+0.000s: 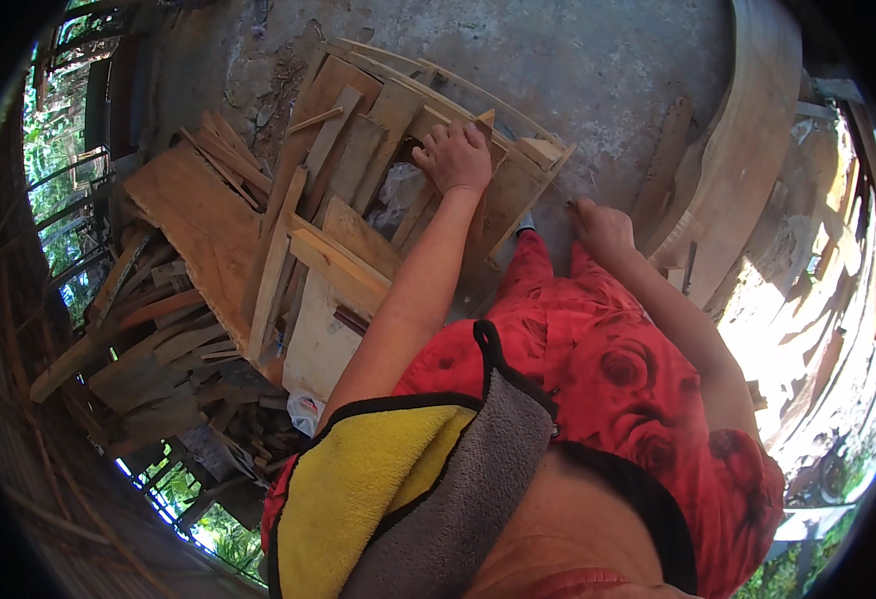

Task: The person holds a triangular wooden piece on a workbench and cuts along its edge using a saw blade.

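My left hand (455, 158) is over a wooden crate-like frame (518, 190), its fingers bent down around a small piece of wood (485, 119) with a pointed end. The fingertips are partly hidden. Offcuts, boards and a clear plastic bag (399, 190) lie in and around the frame beneath my left arm. Off to the right, above the concrete floor, my right hand (603, 230) is closed. Something dark and tiny shows at its fingertips, too small to name. A yellow and grey cloth (388, 489) with a black edge hangs across my front.
A wide board (193, 230) leans left of the frame, beside a heap of scrap wood (173, 359). Long curved planks (738, 150) stand at the right. Grey concrete floor (598, 70) stretches ahead. Strong sunlight falls on the right side.
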`<state>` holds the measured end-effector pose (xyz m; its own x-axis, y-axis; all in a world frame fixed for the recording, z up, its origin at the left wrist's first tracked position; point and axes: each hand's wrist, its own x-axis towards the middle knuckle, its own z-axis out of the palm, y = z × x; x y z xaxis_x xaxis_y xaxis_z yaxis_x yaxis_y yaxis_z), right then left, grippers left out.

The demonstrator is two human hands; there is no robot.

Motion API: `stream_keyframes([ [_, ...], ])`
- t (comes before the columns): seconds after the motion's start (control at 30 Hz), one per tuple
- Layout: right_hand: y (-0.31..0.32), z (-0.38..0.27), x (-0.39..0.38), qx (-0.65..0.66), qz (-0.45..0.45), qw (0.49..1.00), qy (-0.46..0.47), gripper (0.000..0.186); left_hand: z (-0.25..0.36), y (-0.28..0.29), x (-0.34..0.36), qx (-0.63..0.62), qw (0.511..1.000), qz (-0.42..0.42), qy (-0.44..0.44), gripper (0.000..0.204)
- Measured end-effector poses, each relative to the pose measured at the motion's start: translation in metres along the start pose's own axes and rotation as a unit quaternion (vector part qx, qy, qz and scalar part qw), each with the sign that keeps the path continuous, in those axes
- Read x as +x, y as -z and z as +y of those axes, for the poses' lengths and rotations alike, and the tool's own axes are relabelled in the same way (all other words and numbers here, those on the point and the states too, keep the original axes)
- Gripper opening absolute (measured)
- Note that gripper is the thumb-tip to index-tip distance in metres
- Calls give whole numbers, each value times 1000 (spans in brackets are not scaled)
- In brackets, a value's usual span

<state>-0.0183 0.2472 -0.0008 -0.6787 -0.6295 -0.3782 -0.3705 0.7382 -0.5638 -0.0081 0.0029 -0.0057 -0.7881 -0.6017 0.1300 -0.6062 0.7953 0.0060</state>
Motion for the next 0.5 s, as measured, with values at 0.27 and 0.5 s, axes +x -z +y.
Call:
stream_keyframes([
  [0.27,-1,-30,53,35,65,997,28,26,3,-1,0,1,1000,-5,-9,35],
  [0.5,-3,-43,80,34,64,996,46,27,4,-2,1,-11,1000,-15,5,36],
])
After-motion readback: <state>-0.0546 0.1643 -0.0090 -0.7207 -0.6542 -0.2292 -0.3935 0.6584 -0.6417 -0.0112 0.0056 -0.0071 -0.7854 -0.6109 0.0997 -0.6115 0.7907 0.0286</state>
